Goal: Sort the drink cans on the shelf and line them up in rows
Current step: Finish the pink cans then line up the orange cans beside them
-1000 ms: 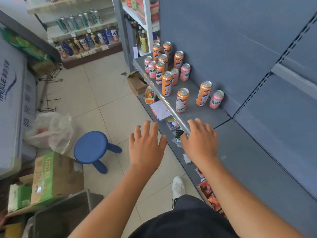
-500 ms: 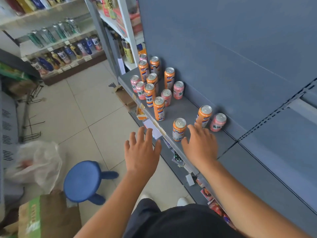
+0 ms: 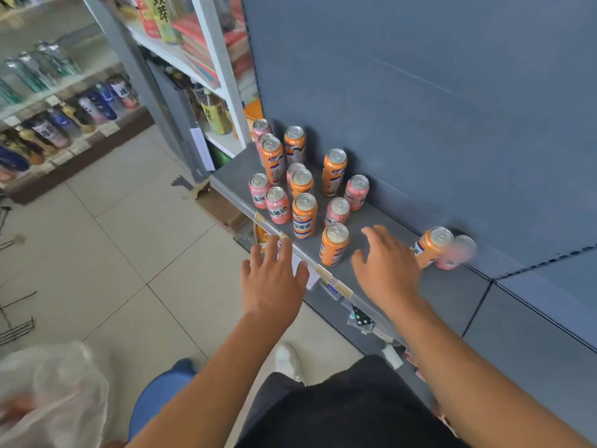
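- A white plastic bag (image 3: 48,392) lies blurred on the tiled floor at far left. A blue stool (image 3: 161,389) shows just right of it, partly hidden by the left forearm.
- The left hand (image 3: 274,279) hovers at the front rail (image 3: 326,273) of the grey shelf (image 3: 452,295), fingers straight and spread, holding nothing — whether the tips touch the rail I cannot tell.
- Beyond it, a loose cluster of cans (image 3: 304,215) stands upright on the shelf's left part, orange and pink mixed, not in straight rows.
- One orange can (image 3: 334,244) stands nearest the front, between the two hands.
- The right hand (image 3: 387,270) is over the shelf, fingers relaxed and slightly spread, gripping nothing.
- Just right of it, by the back panel (image 3: 420,92), a second orange can (image 3: 431,247) and a pink can (image 3: 457,253) stand right beside each other — both blurred.
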Available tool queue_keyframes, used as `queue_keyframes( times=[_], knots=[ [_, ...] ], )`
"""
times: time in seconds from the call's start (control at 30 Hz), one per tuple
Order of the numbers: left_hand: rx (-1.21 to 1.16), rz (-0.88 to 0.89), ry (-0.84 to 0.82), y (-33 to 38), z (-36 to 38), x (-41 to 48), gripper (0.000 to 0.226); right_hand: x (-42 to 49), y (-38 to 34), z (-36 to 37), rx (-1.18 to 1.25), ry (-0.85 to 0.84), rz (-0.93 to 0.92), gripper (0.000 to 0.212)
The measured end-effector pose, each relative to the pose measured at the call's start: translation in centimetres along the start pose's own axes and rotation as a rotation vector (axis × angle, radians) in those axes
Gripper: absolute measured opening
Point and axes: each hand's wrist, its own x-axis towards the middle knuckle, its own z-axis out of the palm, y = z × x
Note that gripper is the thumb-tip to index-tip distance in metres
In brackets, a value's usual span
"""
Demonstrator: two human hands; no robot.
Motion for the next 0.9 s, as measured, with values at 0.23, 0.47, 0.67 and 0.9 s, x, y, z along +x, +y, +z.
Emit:
queue_keyframes(
  times=[0.23,0.47,0.67,0.9],
  knots=[
    [-0.083,0.122,-0.019,-2.0,-1.5,5.5,0.05,1.3,-2.6,1.1,0.043,-0.005,0.109,0.037],
    [-0.193,0.247,-0.07,0.3,-0.6,10.5,0.043,2.1,0.0,0.5,0.043,0.01,0.322,0.039],
    [-0.459,0.197,-0.233,3.1,1.8,14.0,0.031,2.4,4.0,0.3,0.135,0.032,0.481,0.033],
    [-0.463,0.098,-0.356,8.4,3.8,17.7,0.043,4.2,8.9,-0.3,0.294,0.131,0.587,0.027]
  ],
)
